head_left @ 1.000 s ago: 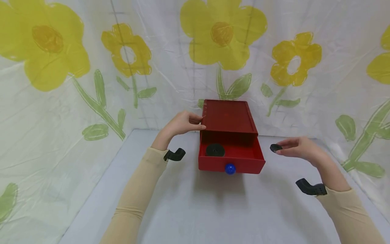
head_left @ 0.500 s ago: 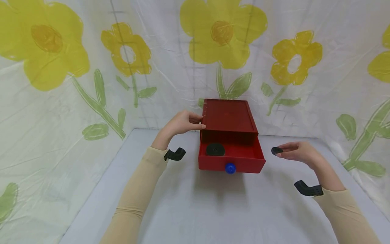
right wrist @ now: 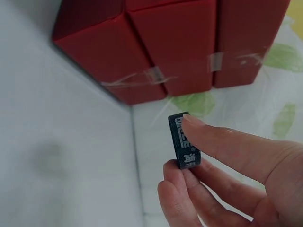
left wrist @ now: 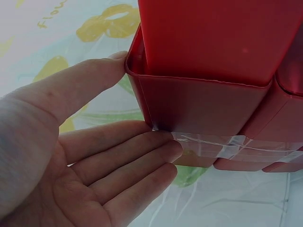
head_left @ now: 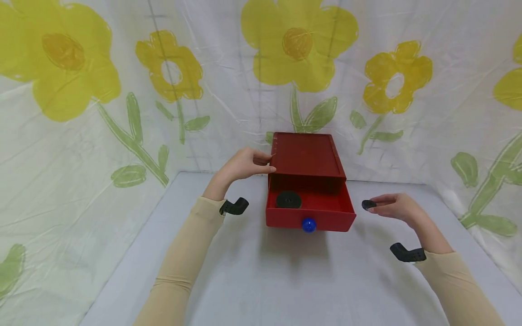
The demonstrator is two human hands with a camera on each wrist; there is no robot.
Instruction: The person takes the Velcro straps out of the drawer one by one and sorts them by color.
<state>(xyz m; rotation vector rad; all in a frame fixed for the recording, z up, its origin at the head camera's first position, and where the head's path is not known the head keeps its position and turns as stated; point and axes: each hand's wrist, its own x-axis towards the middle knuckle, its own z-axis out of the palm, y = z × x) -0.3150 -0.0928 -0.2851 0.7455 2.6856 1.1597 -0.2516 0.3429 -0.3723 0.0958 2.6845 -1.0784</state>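
Observation:
A red drawer cabinet (head_left: pixel 307 154) stands at the back of the table, with its top drawer (head_left: pixel 311 219) pulled out. The drawer's front has a round blue knob (head_left: pixel 308 225). Inside, toward the left, lies a black disc with a small centre hole (head_left: pixel 288 199). My left hand (head_left: pixel 246 164) rests against the cabinet's left side near the front, thumb tip at the front edge and fingers straight in the left wrist view. To the right of the drawer, my right hand (head_left: pixel 399 209) pinches a small black disc (right wrist: pixel 184 141) with white lettering on its rim, held above the table.
Three red boxes (right wrist: pixel 173 52) make up the cabinet, joined by clear tape (right wrist: pixel 156 74). Behind it hangs a white curtain (head_left: pixel 228 117) printed with yellow flowers. A white surface (head_left: pixel 293 290) spreads in front of the cabinet.
My right hand has sunk a little and its forearm has shifted left, the small black disc still pinched. The left hand and the drawer have stayed put.

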